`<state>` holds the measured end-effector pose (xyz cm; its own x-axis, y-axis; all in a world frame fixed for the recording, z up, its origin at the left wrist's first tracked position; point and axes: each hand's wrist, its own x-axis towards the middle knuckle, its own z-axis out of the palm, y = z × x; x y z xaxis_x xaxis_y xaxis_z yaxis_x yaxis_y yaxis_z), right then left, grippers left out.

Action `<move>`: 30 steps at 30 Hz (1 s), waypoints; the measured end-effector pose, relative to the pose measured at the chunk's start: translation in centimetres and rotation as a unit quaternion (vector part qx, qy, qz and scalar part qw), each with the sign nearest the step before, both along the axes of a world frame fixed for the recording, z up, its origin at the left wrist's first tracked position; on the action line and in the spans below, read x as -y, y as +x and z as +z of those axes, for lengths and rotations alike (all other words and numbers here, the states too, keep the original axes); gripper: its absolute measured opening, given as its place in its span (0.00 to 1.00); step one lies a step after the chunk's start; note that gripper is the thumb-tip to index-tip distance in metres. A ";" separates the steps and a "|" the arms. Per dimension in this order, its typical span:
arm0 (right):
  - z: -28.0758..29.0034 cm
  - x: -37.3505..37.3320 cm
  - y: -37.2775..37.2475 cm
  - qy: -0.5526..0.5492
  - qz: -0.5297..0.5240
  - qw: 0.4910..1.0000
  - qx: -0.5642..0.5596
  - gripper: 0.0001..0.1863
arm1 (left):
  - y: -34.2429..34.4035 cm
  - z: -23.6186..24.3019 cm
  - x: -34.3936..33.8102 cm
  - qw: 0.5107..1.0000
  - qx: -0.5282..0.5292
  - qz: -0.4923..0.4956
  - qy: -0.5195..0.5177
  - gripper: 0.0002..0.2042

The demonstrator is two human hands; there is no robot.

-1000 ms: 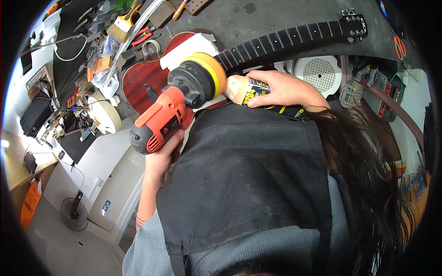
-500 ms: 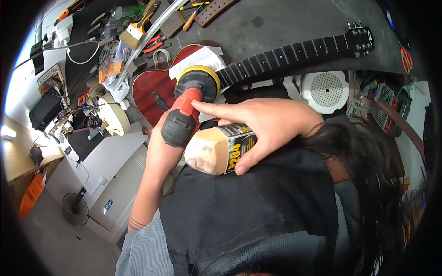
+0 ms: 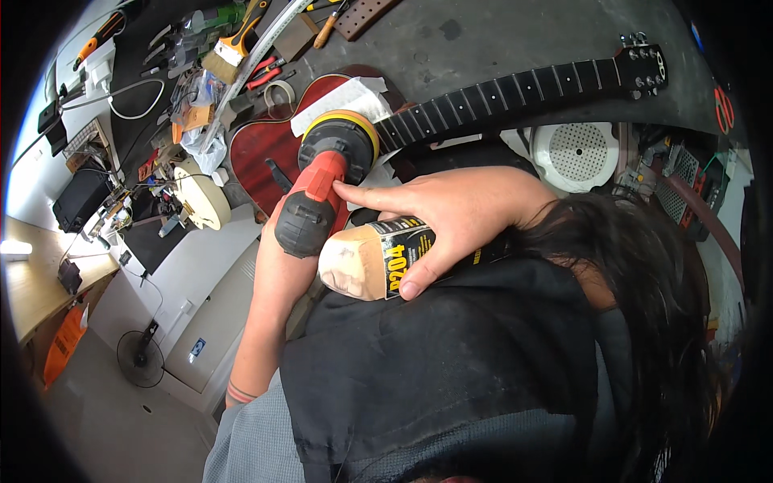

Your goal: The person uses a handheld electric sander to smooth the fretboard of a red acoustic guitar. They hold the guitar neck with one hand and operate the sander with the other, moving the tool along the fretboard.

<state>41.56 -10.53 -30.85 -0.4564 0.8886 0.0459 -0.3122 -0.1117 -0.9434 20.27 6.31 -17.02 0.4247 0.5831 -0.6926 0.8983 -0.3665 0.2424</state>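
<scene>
My left hand is closed round a red and black cordless polisher; its fingers are mostly hidden behind the tool. The polisher's round black head with a yellow-rimmed pad is over the guitar, pointing away from me. In my right hand lies a bottle with a black and yellow label, tilted, its pale end toward the left. One outstretched finger of that hand touches the polisher's red body. Beneath the tool lies a dark red guitar body, partly covered by white paper. Its fretted neck reaches right.
Pliers, a tape roll and a brush lie on the dark bench at far left. A cream guitar-like body stands left. A perforated white round part sits right of me, with red-handled scissors beyond.
The view has shifted slightly. Both hands keep hold of the polisher and the bottle, which sit slightly further left in the picture.
</scene>
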 end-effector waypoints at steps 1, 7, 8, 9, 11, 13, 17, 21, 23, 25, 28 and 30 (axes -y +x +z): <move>-0.1 0.0 0.1 0.001 0.001 1.000 0.001 0.79 | 0.2 0.0 -0.1 1.000 0.001 -0.007 -0.004 0.27; -0.2 0.4 0.4 0.002 -0.012 1.000 -0.022 0.77 | 0.9 0.1 0.0 1.000 0.004 -0.029 -0.002 0.27; -0.2 0.4 0.5 0.002 -0.013 1.000 -0.025 0.77 | 1.0 0.1 0.1 1.000 0.007 -0.030 -0.004 0.27; -0.3 0.5 0.6 0.001 -0.013 1.000 -0.028 0.76 | 1.2 0.2 0.2 0.999 0.010 -0.031 -0.006 0.26; -0.3 0.7 0.7 0.002 -0.013 0.999 -0.030 0.76 | 1.2 0.2 0.3 0.999 0.013 -0.033 -0.010 0.26; -0.4 0.8 0.7 0.004 -0.015 1.000 -0.026 0.75 | 1.0 0.1 0.2 0.999 0.012 -0.036 -0.014 0.25; -0.3 1.0 0.9 -0.011 -0.007 1.000 -0.026 0.75 | 1.6 0.2 0.5 1.000 0.002 -0.022 -0.003 0.24; -0.3 1.1 1.1 -0.017 0.000 0.999 -0.028 0.74 | 1.8 0.2 0.8 1.000 -0.002 -0.016 -0.007 0.24; -0.3 1.2 1.1 -0.020 0.005 0.999 -0.032 0.73 | 1.6 0.3 0.9 1.000 -0.003 -0.014 -0.010 0.25; -0.4 1.3 1.1 -0.019 0.003 0.999 -0.041 0.72 | 1.2 0.2 0.8 0.999 -0.007 -0.037 -0.005 0.25; -0.4 1.4 1.1 -0.013 0.002 0.999 -0.048 0.71 | 0.5 0.0 0.9 0.999 -0.016 -0.031 -0.015 0.25; -0.8 1.6 0.8 0.003 -0.008 0.999 -0.036 0.71 | 0.7 0.1 1.2 0.999 -0.023 -0.014 -0.022 0.25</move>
<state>42.40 -12.13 -31.61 -0.4382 0.8951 0.0825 -0.3805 -0.1016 -0.9192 20.94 5.09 -16.93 0.4072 0.5396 -0.7369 0.8985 -0.3813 0.2174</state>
